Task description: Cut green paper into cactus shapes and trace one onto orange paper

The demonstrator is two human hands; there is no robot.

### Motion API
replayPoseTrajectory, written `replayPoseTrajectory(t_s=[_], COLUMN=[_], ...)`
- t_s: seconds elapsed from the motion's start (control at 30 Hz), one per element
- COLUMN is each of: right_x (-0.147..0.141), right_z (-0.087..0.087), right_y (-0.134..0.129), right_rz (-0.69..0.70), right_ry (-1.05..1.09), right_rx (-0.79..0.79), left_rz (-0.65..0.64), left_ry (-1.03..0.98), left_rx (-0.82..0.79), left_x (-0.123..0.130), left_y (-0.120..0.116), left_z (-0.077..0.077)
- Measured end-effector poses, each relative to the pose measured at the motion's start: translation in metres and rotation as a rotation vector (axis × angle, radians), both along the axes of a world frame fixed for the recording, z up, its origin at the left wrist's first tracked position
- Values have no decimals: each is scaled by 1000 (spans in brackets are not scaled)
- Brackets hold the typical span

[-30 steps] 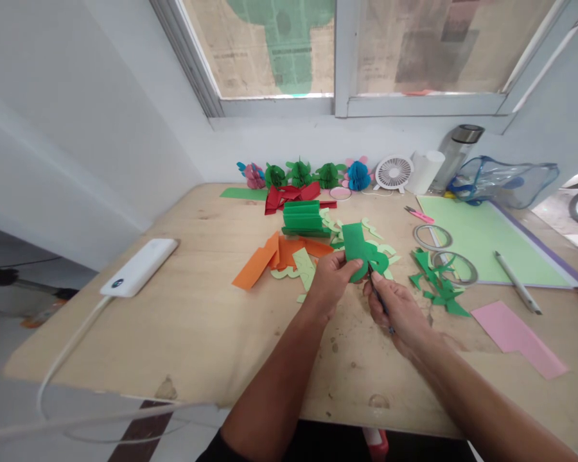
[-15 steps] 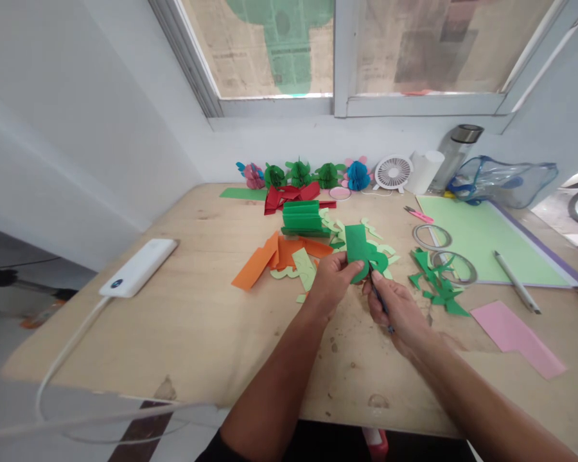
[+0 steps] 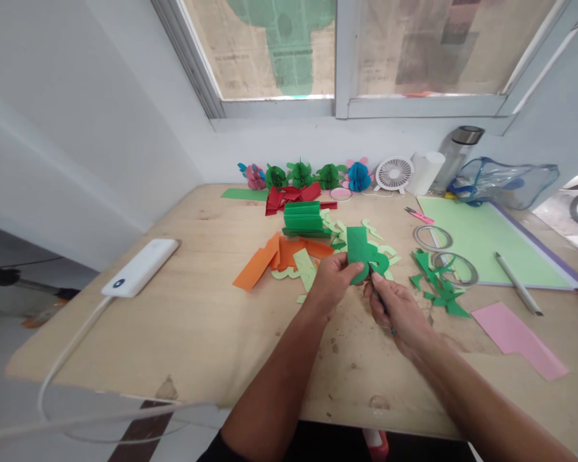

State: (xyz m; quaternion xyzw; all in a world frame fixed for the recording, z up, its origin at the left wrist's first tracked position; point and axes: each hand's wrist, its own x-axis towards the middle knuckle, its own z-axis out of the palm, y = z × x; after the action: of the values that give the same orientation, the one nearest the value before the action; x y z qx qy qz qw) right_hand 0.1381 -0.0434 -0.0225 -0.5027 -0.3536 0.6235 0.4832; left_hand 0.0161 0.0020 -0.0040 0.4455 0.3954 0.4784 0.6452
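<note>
My left hand (image 3: 336, 282) pinches a piece of green paper (image 3: 357, 244), its thumb lying across the front. The paper has a straight-sided top and a curved, partly cut lower right edge. Gripped in my right hand (image 3: 395, 305) is a dark, slim cutting tool, seemingly small scissors (image 3: 381, 300), whose tip meets the paper's cut edge. My fingers hide much of the tool. Behind the paper lie pale green curly scraps (image 3: 334, 224), and a folded green paper stack (image 3: 302, 218) sits farther back. Dark green offcuts (image 3: 440, 282) are to the right.
Orange paper (image 3: 255, 263) and red paper (image 3: 293, 197) lie left and behind. On the right are tape rolls (image 3: 432, 237), a pen (image 3: 517, 282), pink snips (image 3: 420, 215) and pink paper (image 3: 520, 337). A white power bank (image 3: 142, 266) with a cable is at the left. A small fan (image 3: 394, 173) stands at the back.
Almost nothing differs. The whole view has shifted very slightly; both hands, the green paper and the tool keep nearly the same positions.
</note>
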Motion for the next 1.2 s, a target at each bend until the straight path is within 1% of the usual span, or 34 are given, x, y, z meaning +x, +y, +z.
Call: replayPoseTrajectory(t_s=[0.3,0.43,0.63,1.2], right_x=[1,1,2,0], right_z=[4,2,2,4], right_y=[0,0,1,-1], right_rz=[20,21,21,4], right_ry=[-20,-10,-12,-5], right_rx=[1,10,-6,16], left_rz=[-86,-83,-42,-67], left_ry=[26,10,13,18], left_rx=[-8,-18,-40,-21], left_x=[-5,-4,-4,-3], left_y=[3,2,2,2], left_z=[-2,-3,-1,-4])
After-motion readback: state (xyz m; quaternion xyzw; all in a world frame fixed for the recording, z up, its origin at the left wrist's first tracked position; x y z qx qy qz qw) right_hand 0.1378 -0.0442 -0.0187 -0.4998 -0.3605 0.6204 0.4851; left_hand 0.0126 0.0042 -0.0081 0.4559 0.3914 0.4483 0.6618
